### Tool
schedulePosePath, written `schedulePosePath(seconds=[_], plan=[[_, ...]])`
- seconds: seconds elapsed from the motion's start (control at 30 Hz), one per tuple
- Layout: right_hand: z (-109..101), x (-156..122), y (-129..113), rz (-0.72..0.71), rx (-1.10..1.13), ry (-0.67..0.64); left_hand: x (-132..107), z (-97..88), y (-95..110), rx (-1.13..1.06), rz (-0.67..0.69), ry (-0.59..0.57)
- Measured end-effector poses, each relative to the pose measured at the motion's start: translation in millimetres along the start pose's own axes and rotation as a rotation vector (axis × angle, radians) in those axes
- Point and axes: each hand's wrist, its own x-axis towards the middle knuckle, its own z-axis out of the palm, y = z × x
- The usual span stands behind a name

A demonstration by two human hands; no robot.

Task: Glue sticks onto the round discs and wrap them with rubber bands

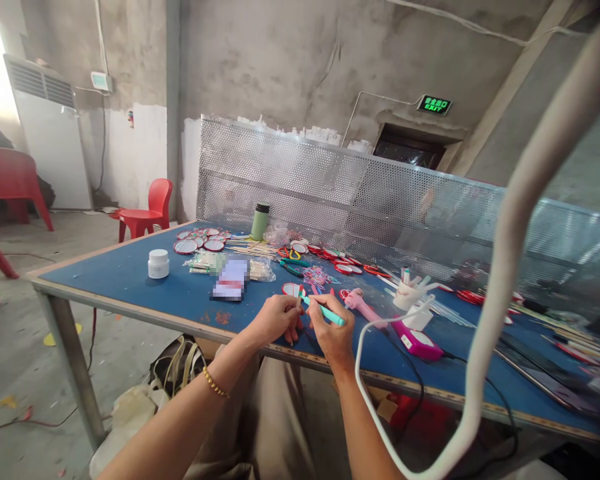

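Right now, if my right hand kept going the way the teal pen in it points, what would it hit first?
The right hand aims the teal pen up-left toward the left hand, so it would probably meet the left hand's fingers and the small stick they pinch; depth is unclear.

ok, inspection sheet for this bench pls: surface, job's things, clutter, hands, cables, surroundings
surface: blue table top, scuffed, wooden edge, metal legs.
job's things: teal pen-like tool in right hand; small stick piece pinched by left hand.
clutter: white jar, green bottle, red-rimmed round discs, scissors, wooden sticks, pink tool, white cup.
grippers: left hand and right hand, both closed on their items at the table's near edge.
cables: white cord looping close to the camera; black cable over the table edge.
surroundings: perforated metal screen, red chairs, white floor-standing unit, exit sign.
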Motion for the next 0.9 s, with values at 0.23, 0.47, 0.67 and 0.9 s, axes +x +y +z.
schedulePosePath(seconds=[0.23,0.47,0.67,0.9], plan=[[0.6,0.1,-2.2,-0.005,0.004,0.012,0.3,-0.5,-0.7,-0.002,0.006,0.000],[1.0,-0.2,-2.3,-0.004,0.004,0.046,-0.1,-0.5,-1.2,0.002,0.011,-0.001],[1.1,0.2,-1.9,-0.001,0.013,0.017,0.3,-0.5,-1.1,0.004,0.014,0.000],[1.6,-0.5,-1.3,0.009,-0.002,0.045,-0.9,-0.6,0.8,0.016,0.011,-0.001]])
